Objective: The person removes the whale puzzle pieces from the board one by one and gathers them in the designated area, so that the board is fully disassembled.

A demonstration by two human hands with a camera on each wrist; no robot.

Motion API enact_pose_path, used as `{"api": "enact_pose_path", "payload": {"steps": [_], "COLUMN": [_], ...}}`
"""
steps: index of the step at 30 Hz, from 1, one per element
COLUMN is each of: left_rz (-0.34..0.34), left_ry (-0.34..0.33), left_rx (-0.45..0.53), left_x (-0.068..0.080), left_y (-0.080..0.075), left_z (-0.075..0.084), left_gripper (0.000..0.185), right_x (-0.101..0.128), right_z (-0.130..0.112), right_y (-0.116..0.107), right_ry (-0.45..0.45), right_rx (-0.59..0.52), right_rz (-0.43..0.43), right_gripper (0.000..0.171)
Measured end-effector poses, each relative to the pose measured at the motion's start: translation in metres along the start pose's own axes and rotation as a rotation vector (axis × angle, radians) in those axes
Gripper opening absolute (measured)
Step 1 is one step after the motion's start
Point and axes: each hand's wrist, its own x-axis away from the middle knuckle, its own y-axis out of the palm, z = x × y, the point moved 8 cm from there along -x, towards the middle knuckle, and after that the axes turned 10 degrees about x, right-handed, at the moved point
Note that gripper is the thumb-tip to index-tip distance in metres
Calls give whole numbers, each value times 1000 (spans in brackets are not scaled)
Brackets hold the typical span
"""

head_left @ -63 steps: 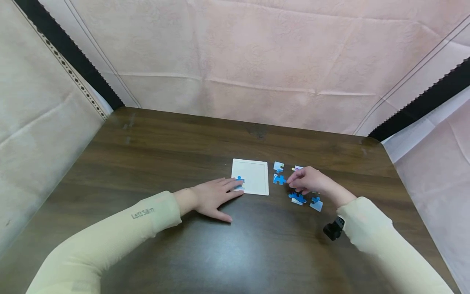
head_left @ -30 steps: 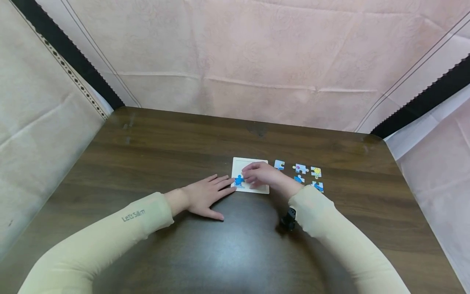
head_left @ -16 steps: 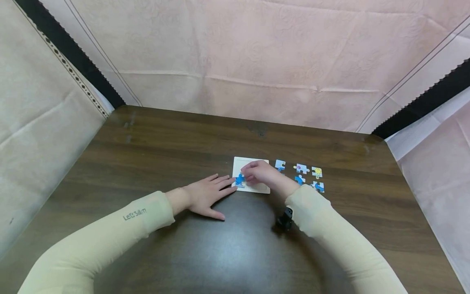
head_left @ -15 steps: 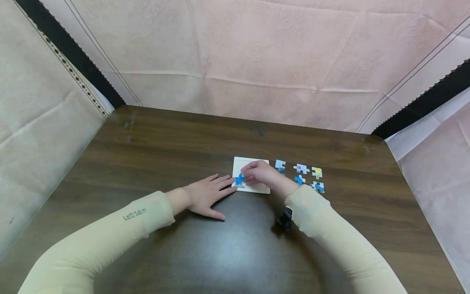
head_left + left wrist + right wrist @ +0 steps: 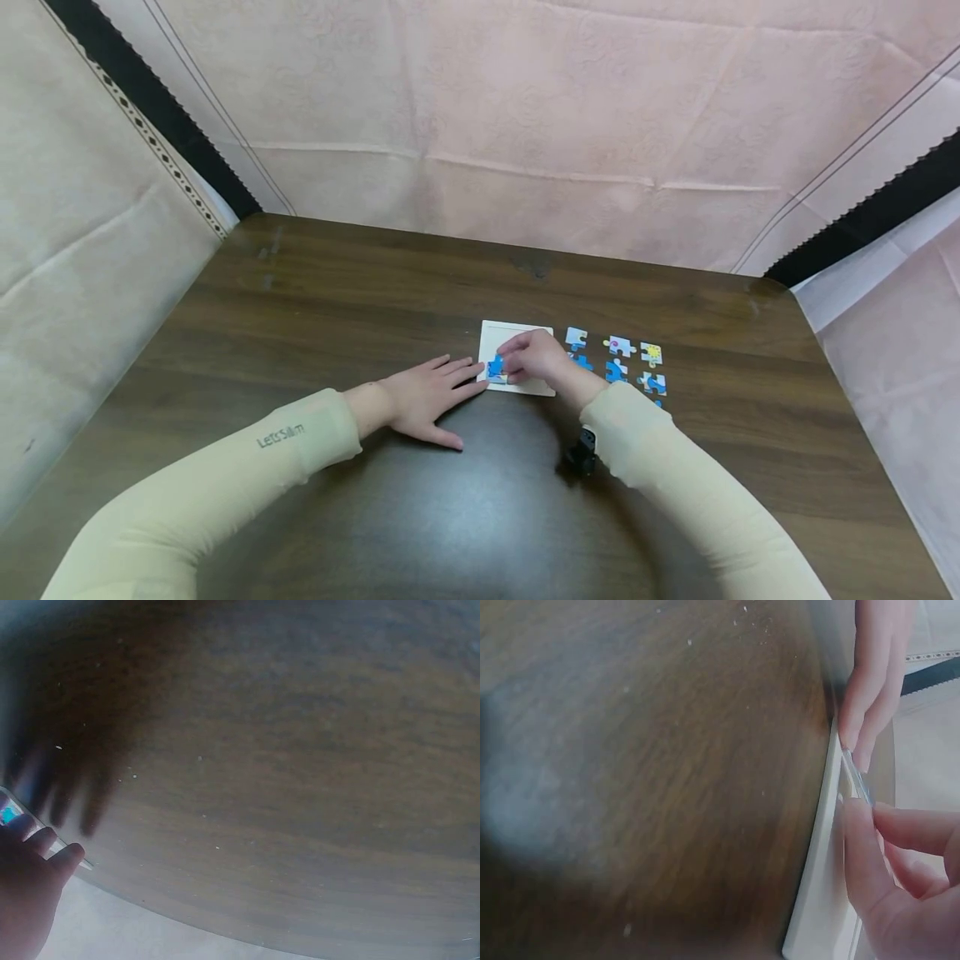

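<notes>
Head view showed the right hand [image 5: 534,357] pinching one blue puzzle piece [image 5: 496,368], lying flat at the near left corner of the single white tray [image 5: 501,331]; its pointing was unclear. The left hand [image 5: 420,398] rested flat, fingers straight, touching the tray. Six loose pieces [image 5: 617,360] lay rightward.

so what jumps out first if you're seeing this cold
The two hands meeting at the white puzzle tray in the middle of the dark wooden table: the right hand pinches a blue puzzle piece at the tray's near left corner, while the left hand lies flat beside it. Next, the loose pieces set out right of the tray.
</notes>
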Motion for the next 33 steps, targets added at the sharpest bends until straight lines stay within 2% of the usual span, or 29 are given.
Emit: {"api": "enact_pose_path", "payload": {"steps": [8, 21, 33], "left_rz": [-23, -9, 4], "left_ry": [-17, -16, -6], "left_rx": [0, -3, -4], "left_x": [-1, 0, 1], "left_y": [1, -1, -2], "left_z": [-1, -1, 1], "left_gripper": [88, 87, 86], "right_x": [7, 21, 37], "right_z": [13, 35, 54], "right_y": [-14, -44, -64], "right_ry": [19, 11, 6], "right_rx": [-38, -119, -122], "right_rz": [-40, -56, -57], "right_gripper": [30, 36, 40]}}
